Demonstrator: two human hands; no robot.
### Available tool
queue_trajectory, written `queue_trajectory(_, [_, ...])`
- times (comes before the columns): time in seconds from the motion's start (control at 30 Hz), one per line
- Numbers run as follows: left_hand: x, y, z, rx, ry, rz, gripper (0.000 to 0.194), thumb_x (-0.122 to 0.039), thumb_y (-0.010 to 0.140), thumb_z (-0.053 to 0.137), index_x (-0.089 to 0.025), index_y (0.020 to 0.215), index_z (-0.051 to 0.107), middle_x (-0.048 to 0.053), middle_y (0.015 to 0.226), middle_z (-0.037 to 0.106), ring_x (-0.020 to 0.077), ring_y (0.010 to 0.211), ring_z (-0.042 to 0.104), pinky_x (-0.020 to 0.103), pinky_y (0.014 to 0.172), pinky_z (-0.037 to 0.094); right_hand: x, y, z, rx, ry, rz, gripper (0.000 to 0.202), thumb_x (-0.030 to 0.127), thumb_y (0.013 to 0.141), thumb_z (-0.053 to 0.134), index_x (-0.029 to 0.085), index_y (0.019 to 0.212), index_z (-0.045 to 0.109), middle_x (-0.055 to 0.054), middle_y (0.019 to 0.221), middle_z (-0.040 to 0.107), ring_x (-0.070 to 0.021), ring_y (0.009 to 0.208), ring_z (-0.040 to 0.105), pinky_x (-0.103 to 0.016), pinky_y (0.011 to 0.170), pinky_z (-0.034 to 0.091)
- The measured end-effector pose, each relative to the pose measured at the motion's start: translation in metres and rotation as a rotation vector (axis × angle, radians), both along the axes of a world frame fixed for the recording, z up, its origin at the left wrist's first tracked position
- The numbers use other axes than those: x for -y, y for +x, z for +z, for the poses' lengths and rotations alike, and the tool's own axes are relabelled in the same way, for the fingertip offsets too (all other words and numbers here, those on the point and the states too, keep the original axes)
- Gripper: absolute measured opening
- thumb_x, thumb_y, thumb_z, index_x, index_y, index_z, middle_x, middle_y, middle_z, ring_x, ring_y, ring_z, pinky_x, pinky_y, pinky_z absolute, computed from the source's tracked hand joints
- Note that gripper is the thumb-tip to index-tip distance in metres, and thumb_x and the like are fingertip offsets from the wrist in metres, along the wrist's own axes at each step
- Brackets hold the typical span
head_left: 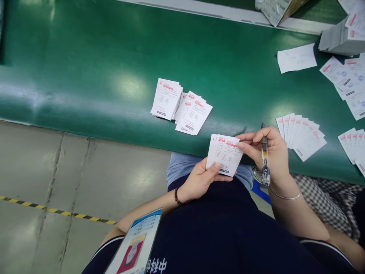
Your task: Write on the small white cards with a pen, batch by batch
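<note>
A small fan of white certificate cards [225, 154] with red print is held in front of my body, over the table's near edge. My left hand [199, 179] grips the cards from below, thumb on top. At their upper right corner, the fingertips of my right hand [270, 152] pinch the edge. A pen [265, 160] with a dark cap is tucked in the fingers of that same hand. Beyond the cards lie a neat stack of certificate cards [167, 98] and, touching its right side, a loosely spread pile of cards [194, 116].
Fanned cards [302, 135] lie right of my right hand, with another fan [353, 146] farther right. A tall card stack [340, 40], scattered cards [346, 78] and a blank paper [297, 58] occupy the back right. A person in checked cloth [327, 199] sits close on the right.
</note>
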State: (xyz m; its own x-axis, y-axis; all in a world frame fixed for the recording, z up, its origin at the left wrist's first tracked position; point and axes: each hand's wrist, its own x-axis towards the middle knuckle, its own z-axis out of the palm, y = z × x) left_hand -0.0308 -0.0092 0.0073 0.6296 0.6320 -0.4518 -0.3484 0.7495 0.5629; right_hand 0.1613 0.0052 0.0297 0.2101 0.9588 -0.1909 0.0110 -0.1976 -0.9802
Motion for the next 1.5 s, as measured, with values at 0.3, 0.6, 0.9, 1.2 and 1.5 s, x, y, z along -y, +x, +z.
queue_trajectory(0.3, [0.002,-0.001,-0.001,-0.072,0.009,0.017,0.042,-0.042,0.086,0.067,-0.02,0.121,0.062,0.011,0.124,0.064,0.0291,0.107,0.065,0.045,0.083,0.061,0.005,-0.003,0.003,0.128,0.054,-0.041,0.031,0.022,0.071,0.081,0.023,0.078,0.051,0.0,0.091,0.076,-0.0167,0.077,0.073,-0.031,0.066,0.064])
queue_trajectory(0.6, [0.001,-0.002,0.001,-0.023,-0.035,0.073,0.039,-0.042,0.089,0.064,-0.021,0.122,0.062,0.01,0.125,0.064,0.0298,0.114,0.061,0.043,0.083,0.061,0.006,-0.002,-0.003,0.224,0.074,-0.084,0.033,0.028,0.071,0.082,0.023,0.078,0.05,0.001,0.083,0.074,-0.0185,0.078,0.073,-0.033,0.066,0.064])
queue_trajectory(0.9, [0.001,-0.003,0.001,-0.046,-0.032,0.06,0.044,-0.042,0.086,0.067,-0.022,0.125,0.06,0.01,0.126,0.064,0.0314,0.115,0.061,0.048,0.086,0.059,0.004,-0.004,0.003,0.237,0.083,-0.099,0.033,0.031,0.069,0.083,0.024,0.076,0.051,0.0,0.08,0.073,-0.0195,0.074,0.073,-0.035,0.064,0.065])
queue_trajectory(1.2, [0.0,-0.003,0.001,-0.033,-0.031,0.047,0.043,-0.044,0.087,0.066,-0.022,0.123,0.06,0.01,0.125,0.065,0.03,0.114,0.062,0.048,0.088,0.058,0.006,-0.003,0.005,0.181,0.066,-0.066,0.033,0.027,0.07,0.083,0.024,0.076,0.051,0.002,0.079,0.073,-0.0172,0.074,0.072,-0.031,0.064,0.063])
queue_trajectory(1.5, [0.003,-0.006,-0.001,-0.037,0.018,-0.013,0.038,-0.041,0.089,0.063,-0.021,0.122,0.062,0.009,0.126,0.065,0.0292,0.114,0.062,0.042,0.087,0.059,-0.002,0.005,0.011,0.119,-0.041,0.047,0.032,0.033,0.073,0.081,0.025,0.076,0.05,0.0,0.081,0.074,-0.0167,0.069,0.07,-0.028,0.055,0.058])
